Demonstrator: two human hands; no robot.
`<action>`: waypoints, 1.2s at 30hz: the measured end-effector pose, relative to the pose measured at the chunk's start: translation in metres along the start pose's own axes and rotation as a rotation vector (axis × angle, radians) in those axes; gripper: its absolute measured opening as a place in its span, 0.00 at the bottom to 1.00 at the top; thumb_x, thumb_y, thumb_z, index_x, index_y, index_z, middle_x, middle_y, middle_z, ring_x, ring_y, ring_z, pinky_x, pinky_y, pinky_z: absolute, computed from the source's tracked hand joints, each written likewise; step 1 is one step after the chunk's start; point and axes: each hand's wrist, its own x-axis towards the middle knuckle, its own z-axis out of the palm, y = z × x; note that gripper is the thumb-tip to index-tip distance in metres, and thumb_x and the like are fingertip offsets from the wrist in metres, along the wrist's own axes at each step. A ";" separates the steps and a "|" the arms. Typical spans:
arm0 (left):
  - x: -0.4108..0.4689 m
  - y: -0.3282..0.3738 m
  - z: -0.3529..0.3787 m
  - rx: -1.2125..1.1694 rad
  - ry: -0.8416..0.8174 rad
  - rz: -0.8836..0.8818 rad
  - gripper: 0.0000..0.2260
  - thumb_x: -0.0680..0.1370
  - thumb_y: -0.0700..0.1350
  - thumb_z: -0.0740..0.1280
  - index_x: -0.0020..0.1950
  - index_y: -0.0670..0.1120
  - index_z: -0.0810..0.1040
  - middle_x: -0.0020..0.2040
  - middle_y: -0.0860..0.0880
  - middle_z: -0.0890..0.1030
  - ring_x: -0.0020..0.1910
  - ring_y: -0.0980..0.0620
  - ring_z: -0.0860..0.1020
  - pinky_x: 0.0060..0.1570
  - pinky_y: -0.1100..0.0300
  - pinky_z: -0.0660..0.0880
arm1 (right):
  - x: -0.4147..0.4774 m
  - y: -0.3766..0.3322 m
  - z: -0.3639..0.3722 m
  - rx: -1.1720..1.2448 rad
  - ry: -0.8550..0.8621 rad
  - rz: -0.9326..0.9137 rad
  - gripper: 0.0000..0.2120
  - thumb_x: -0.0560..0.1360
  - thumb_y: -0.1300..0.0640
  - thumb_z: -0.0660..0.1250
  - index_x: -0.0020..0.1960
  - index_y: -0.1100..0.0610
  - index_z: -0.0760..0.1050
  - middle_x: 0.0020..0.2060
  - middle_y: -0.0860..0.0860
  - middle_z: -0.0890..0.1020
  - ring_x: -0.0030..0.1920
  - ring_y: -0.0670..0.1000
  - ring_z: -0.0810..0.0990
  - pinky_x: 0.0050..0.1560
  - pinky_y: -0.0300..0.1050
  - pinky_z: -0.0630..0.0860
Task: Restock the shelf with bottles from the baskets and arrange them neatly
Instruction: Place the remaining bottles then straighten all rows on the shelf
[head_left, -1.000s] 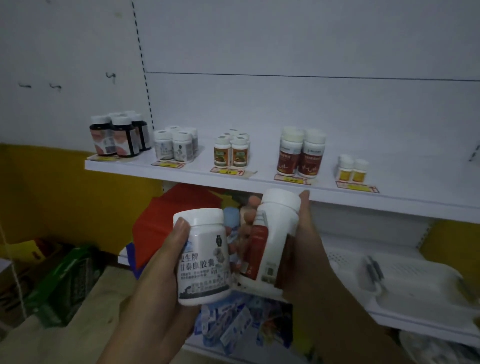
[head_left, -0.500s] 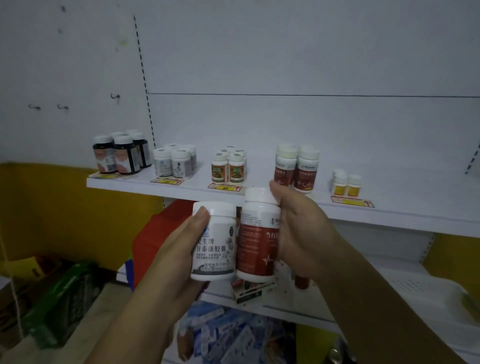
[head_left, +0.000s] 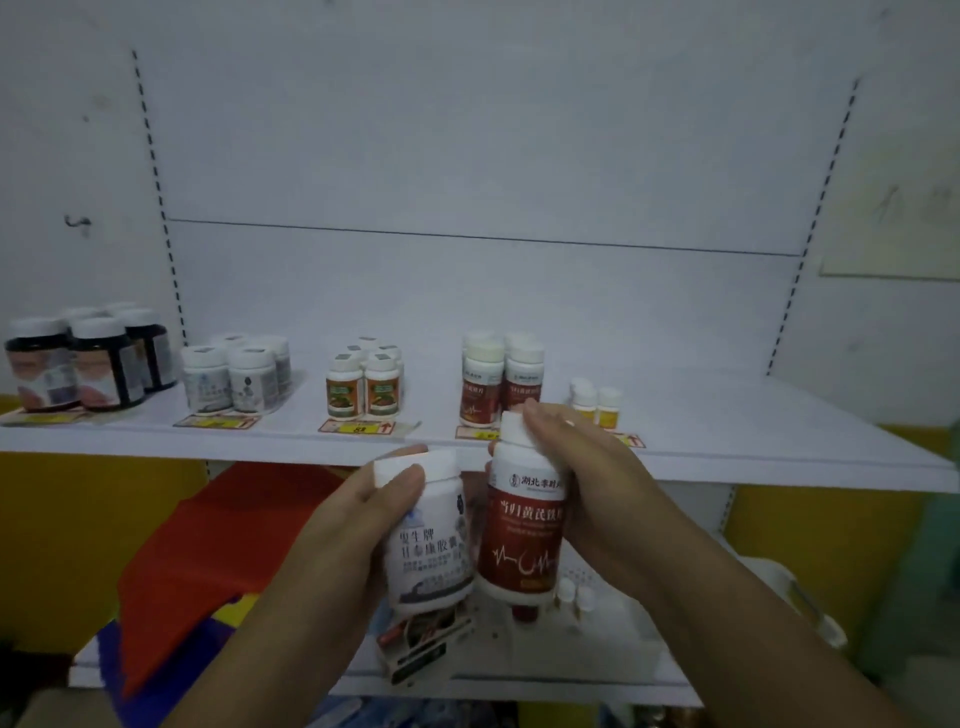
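White panelling (head_left: 467, 156) with a slotted upright (head_left: 156, 171) at either side backs a white shelf board (head_left: 727, 447). Along the board stand five clusters of bottles, the nearer ones behind yellow price tags (head_left: 358, 428): dark brown jars with white caps (head_left: 78, 364) at the far left, then squat white bottles with grey labels (head_left: 234, 382), small orange-labelled bottles (head_left: 366, 387), tall white-capped bottles with dark red labels (head_left: 501, 382), and tiny yellow-labelled bottles (head_left: 597, 402) at the right end of the row. All stand upright, with clear gaps between the clusters.

In front of the board's front edge and mostly below it, the left hand (head_left: 343, 545) grips a white plastic bottle with a grey-and-blue printed label (head_left: 431, 545). Its thumb (head_left: 402, 480) lies across the shoulder just under the cap, and the other fingers curl round behind, out of sight. The right hand (head_left: 587, 483) holds a tall white bottle with a dark red label (head_left: 524, 530), fingers wrapped over its cap and upper side. Both bottles are roughly upright and just beside each other; whether they touch cannot be told. The red-labelled one's cap reaches the level of the shelf edge, directly in front of the matching red cluster.

Lower down, a second white shelf (head_left: 597, 670) carries a red sheet (head_left: 218, 545) at the left, a small printed carton (head_left: 421, 649) under the held bottles, and a few small white vials (head_left: 574, 595). Yellow wall (head_left: 78, 519) shows beneath the upper board.
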 end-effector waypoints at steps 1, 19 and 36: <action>0.007 0.003 -0.001 0.023 0.019 0.009 0.21 0.65 0.50 0.68 0.58 0.50 0.80 0.52 0.44 0.85 0.50 0.44 0.83 0.42 0.49 0.80 | 0.007 -0.005 -0.005 0.037 0.002 -0.007 0.28 0.65 0.46 0.67 0.61 0.59 0.74 0.53 0.60 0.82 0.52 0.59 0.81 0.59 0.59 0.75; 0.193 0.090 -0.004 0.677 0.181 0.275 0.21 0.56 0.56 0.71 0.49 0.55 0.83 0.47 0.53 0.86 0.44 0.55 0.84 0.41 0.61 0.78 | 0.292 -0.102 -0.091 -0.302 0.014 -0.385 0.18 0.72 0.45 0.67 0.56 0.56 0.75 0.50 0.50 0.81 0.52 0.49 0.80 0.54 0.47 0.77; 0.307 0.137 -0.081 0.777 -0.108 0.161 0.39 0.40 0.64 0.79 0.50 0.61 0.80 0.47 0.54 0.86 0.45 0.53 0.84 0.37 0.63 0.80 | 0.392 -0.044 -0.074 -0.868 -0.189 0.030 0.14 0.66 0.58 0.76 0.49 0.56 0.79 0.48 0.53 0.82 0.47 0.49 0.82 0.40 0.38 0.79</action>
